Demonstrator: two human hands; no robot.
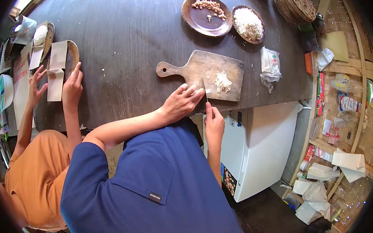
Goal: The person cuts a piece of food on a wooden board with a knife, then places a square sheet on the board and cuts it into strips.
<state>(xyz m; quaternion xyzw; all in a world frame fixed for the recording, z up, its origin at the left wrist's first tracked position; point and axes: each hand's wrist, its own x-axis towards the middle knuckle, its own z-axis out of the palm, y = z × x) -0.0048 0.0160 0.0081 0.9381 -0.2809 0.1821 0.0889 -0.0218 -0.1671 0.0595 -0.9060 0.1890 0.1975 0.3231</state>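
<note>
My left hand (181,103) rests on the near edge of the wooden cutting board (198,66), its fingers curled down beside the blade; what they press on is hidden. With my right hand (214,121) I grip a knife (205,86), whose thin blade points away across the board. A small white piece (208,91) lies against the blade's right side. Further right on the board is a pile of thin pale shreds (223,82). The board's handle, with a hole in it, points left.
Beyond the board are a brown plate (196,23) of small pieces and a bowl (233,29) of white shreds. A plastic packet (271,64) lies right; a white appliance (270,143) stands below. Left, a co-worker's hands (72,87) touch brown paper (56,85).
</note>
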